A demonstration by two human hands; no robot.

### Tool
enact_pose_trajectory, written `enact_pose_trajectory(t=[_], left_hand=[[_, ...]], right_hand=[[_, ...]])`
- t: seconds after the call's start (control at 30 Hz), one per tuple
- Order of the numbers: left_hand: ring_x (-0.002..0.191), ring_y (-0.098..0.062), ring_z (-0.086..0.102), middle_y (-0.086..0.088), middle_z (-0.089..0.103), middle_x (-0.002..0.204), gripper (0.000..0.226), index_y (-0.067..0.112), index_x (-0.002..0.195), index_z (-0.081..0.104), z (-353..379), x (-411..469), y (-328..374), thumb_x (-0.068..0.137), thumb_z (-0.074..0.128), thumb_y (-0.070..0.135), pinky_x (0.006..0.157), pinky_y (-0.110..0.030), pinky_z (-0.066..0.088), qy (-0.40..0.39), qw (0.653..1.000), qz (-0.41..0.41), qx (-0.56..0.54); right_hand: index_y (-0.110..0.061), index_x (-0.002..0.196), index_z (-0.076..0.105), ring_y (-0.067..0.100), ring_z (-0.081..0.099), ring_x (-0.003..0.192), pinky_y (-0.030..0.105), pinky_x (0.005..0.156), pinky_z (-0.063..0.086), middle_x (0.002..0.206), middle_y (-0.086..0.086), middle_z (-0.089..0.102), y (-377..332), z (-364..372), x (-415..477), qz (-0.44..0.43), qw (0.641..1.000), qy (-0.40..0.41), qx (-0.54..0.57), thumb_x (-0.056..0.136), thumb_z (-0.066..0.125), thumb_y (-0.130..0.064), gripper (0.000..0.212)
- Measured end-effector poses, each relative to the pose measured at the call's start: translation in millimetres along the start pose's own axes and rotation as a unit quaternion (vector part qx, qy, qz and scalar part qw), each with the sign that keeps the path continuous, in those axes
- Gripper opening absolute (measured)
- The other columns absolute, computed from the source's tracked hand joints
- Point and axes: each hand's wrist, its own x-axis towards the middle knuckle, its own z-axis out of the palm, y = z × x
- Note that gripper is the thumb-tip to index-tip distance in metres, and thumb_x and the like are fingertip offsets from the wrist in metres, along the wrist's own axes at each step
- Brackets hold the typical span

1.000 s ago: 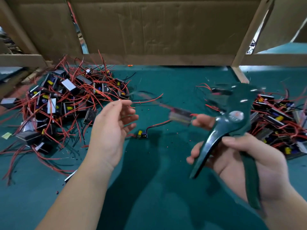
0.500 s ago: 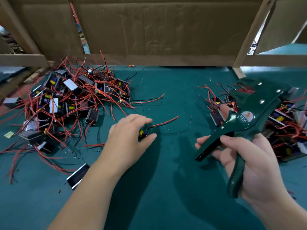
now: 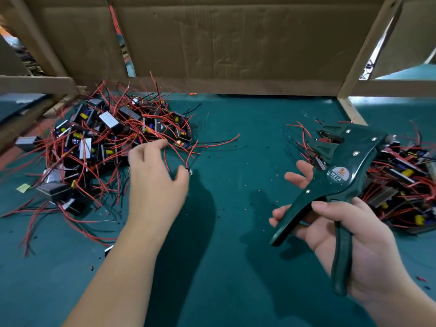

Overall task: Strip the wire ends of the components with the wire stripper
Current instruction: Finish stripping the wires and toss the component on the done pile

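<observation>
Surface: teal mat (image 3: 236,267), felt-like and flat, with small red and dark specks across the middle. Behind it is a wall of creased brown cardboard (image 3: 236,43) set in a frame of raw wooden battens (image 3: 354,67). There are bright gaps at the left and right.

2 heaps of components sit on the mat:
- left pile (image 3: 101,147): small black boxy modules, some with silvery faces plus yellow and blue parts. Thin red and black leads stick out in all directions. 1 long red lead (image 3: 219,140) runs out to the right along the mat.
- right pile (image 3: 401,185): same kind of parts, partly behind the tool.

wire stripper (image 3: 339,175): dark green, glossy, pistol-shaped, with rivets on the body and a round label reading W01A. It is held off the mat, just in front of the right pile, head pointing up-left. Its jaws are parted and its 2 handles are spread wide.

right hand (image 3: 349,234): the rear handle lies in the palm, with the thumb curled over at the fork. The lower fingers hook round the front handle. The upper 2 fingers (image 3: 300,171) stick out straight behind the tool head.

left hand (image 3: 153,185): back toward the camera, at the right edge of the left pile. The index finger is stretched into the red leads. The thumb is out to the side, its tip against a lead end. The other fingers are hidden behind the hand, so I can't tell if it pinches anything.
</observation>
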Motion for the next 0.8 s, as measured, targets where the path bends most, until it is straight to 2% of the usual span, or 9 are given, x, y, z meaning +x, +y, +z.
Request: enact_pose_trajectory(t=[0.07, 0.13, 0.2, 0.27, 0.4, 0.57, 0.67, 0.73, 0.8], left_hand=[[0.131, -0.033, 0.029, -0.015, 0.035, 0.143, 0.045, 0.02, 0.125, 0.056, -6.6, 6.7, -7.0, 0.082, 0.063, 0.03, 0.109, -0.043, 0.025, 0.021, 0.99, -0.061, 0.128], [0.137, -0.038, 0.021, -0.021, 0.031, 0.148, 0.047, 0.023, 0.126, 0.057, -13.8, 13.3, -12.1, 0.082, 0.06, 0.039, 0.113, -0.048, 0.017, -0.044, 0.963, -0.139, 0.228], [0.133, -0.039, 0.029, -0.02, 0.039, 0.142, 0.049, 0.024, 0.13, 0.054, -16.1, 16.4, -15.5, 0.085, 0.056, 0.045, 0.111, -0.046, 0.017, -0.112, 0.937, -0.176, 0.279], [0.125, -0.038, 0.04, -0.016, 0.048, 0.133, 0.043, 0.025, 0.126, 0.058, -15.7, 17.0, -17.1, 0.088, 0.054, 0.043, 0.107, -0.044, 0.022, -0.112, 0.938, -0.161, 0.286], [0.119, -0.031, 0.046, -0.008, 0.051, 0.129, 0.029, 0.03, 0.114, 0.066, -15.6, 17.5, -18.2, 0.088, 0.057, 0.036, 0.1, -0.043, 0.023, -0.043, 0.959, -0.121, 0.251], [0.102, -0.014, 0.053, 0.007, 0.054, 0.107, 0.017, 0.034, 0.083, 0.064, -18.0, 19.0, -18.3, 0.082, 0.068, 0.017, 0.095, -0.041, 0.031, 0.054, 0.993, -0.011, 0.105], [0.097, -0.019, 0.058, 0.007, 0.055, 0.101, 0.031, 0.025, 0.098, 0.055, -13.6, 18.1, -13.7, 0.08, 0.073, 0.01, 0.089, -0.028, 0.043, 0.067, 0.996, 0.058, -0.029], [0.097, -0.013, 0.053, 0.005, 0.053, 0.107, 0.044, 0.016, 0.12, 0.051, -11.9, 15.3, -8.8, 0.082, 0.071, 0.007, 0.088, -0.01, 0.037, 0.091, 0.986, 0.12, -0.067], [0.098, -0.011, 0.054, 0.002, 0.054, 0.114, 0.056, 0.014, 0.135, 0.045, -10.2, 13.2, -3.5, 0.085, 0.068, 0.005, 0.092, -0.009, 0.038, 0.087, 0.978, 0.15, -0.114]], right_hand=[[-0.005, 0.124, 0.057, 0.043, 0.062, 0.07, 0.054, 0.067, 0.054, 0.121, 0.018, 0.063, -1.6, 0.8, 0.0, 0.014, 1.0, -0.013, 0.003, 0.065, 0.055, -0.007, 0.059], [-0.007, 0.123, 0.06, 0.043, 0.062, 0.07, 0.054, 0.067, 0.055, 0.11, 0.023, 0.064, -2.9, 1.6, 0.4, 0.039, 0.999, -0.027, 0.012, 0.057, 0.063, -0.015, 0.066], [-0.006, 0.122, 0.061, 0.042, 0.062, 0.07, 0.054, 0.066, 0.055, 0.099, 0.027, 0.064, -2.4, 2.5, 0.9, 0.072, 0.996, -0.044, 0.031, 0.054, 0.067, -0.018, 0.07], [-0.004, 0.122, 0.06, 0.041, 0.062, 0.069, 0.053, 0.065, 0.055, 0.093, 0.028, 0.064, -0.8, 5.5, 0.5, 0.098, 0.992, -0.055, 0.051, 0.052, 0.073, -0.019, 0.072], [-0.003, 0.121, 0.059, 0.038, 0.061, 0.066, 0.05, 0.061, 0.056, 0.087, 0.025, 0.064, 0.6, 7.5, -0.3, 0.116, 0.99, -0.049, 0.06, 0.067, 0.046, -0.017, 0.057], [-0.002, 0.12, 0.061, 0.039, 0.061, 0.067, 0.052, 0.063, 0.056, 0.085, 0.025, 0.064, -1.2, 9.5, -0.1, 0.114, 0.99, -0.047, 0.071, 0.065, 0.051, -0.018, 0.058], [-0.002, 0.12, 0.062, 0.04, 0.062, 0.07, 0.052, 0.065, 0.055, 0.087, 0.027, 0.063, -1.9, 9.7, 1.5, 0.12, 0.987, -0.049, 0.092, 0.044, 0.077, -0.021, 0.08], [-0.003, 0.121, 0.062, 0.04, 0.063, 0.071, 0.052, 0.067, 0.056, 0.089, 0.026, 0.064, -2.0, 9.3, 2.0, 0.126, 0.985, -0.051, 0.105, 0.039, 0.08, -0.02, 0.085], [-0.004, 0.123, 0.06, 0.04, 0.064, 0.073, 0.05, 0.069, 0.056, 0.088, 0.026, 0.064, -2.0, 9.8, 2.8, 0.125, 0.984, -0.051, 0.118, 0.042, 0.076, -0.019, 0.084]])
